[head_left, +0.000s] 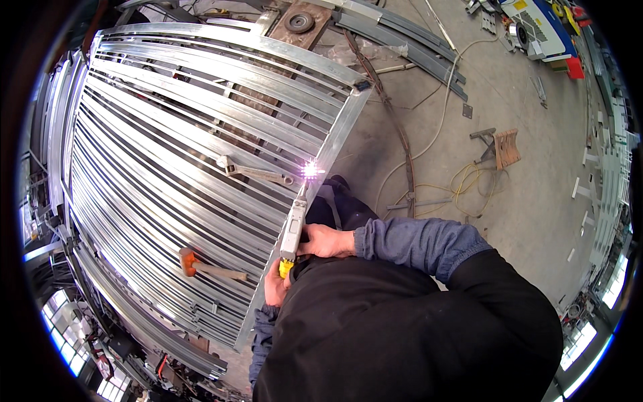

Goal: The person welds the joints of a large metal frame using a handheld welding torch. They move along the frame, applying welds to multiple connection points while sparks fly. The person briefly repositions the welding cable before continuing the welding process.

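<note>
My right hand point(327, 241) is closed round the body of a grey handheld welding gun point(293, 231). The gun's rear end is yellow, and my left hand point(275, 284) grips it there, its fingers partly hidden. At the tip, a bright violet-white spark glows against the right edge bar of a large slatted metal frame point(345, 122). Several parallel shiny bars run leftward from that edge bar. An adjustable wrench point(258, 173) lies across the bars left of the spark. Nearer me, an orange-headed hammer point(189, 260) with a wooden handle rests on the slats.
Beyond the frame lie grey metal profiles point(402, 41) and a rusty plate point(305, 33) with a round disc. A dark cable point(395, 120) and yellow cord point(469, 191) run over the concrete floor. A small wooden stool point(507, 149) and a blue-white machine point(544, 30) stand right.
</note>
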A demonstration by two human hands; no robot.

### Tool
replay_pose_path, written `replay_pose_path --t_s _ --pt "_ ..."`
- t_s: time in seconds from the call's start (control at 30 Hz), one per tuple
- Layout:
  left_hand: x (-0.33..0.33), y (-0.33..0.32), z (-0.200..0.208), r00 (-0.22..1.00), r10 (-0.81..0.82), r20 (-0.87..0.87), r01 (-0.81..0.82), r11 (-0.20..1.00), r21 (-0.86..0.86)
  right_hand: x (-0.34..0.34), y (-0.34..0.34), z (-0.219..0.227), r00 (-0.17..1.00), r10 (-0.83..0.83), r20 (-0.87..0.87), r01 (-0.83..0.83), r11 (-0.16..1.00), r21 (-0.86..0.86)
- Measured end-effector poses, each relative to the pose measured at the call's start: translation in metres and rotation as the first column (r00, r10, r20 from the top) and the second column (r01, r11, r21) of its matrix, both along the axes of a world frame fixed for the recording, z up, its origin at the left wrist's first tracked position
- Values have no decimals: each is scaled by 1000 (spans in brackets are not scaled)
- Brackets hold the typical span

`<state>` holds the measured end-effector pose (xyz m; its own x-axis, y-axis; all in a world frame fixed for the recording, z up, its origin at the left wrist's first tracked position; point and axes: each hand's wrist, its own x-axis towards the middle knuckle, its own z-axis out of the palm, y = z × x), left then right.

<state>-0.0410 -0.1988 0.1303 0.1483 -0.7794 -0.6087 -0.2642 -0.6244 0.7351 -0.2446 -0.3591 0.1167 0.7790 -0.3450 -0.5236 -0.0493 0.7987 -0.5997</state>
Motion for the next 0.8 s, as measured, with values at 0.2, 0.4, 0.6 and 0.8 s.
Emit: replay_pose_path --t_s 0.2,0.4,0.6,0.8 --pt "-3 -5 8 1000 9 -21 -10 1000 -7 0 -1 -2 999 54 -2 -54 998 31" --pt "-1 -3 3 999 5 -39 -5 1000 -2 -1 -1 1 1000 2 1 -2 1000 -7" --pt "0 2 -1 1000 6 -24 -6 1000 -9 -1 -2 -1 999 50 -17 -51 996 -69" --pt "-2 1 3 998 41 -54 -40 999 19 -2 -4 3 998 52 -28 -55 994 -95"
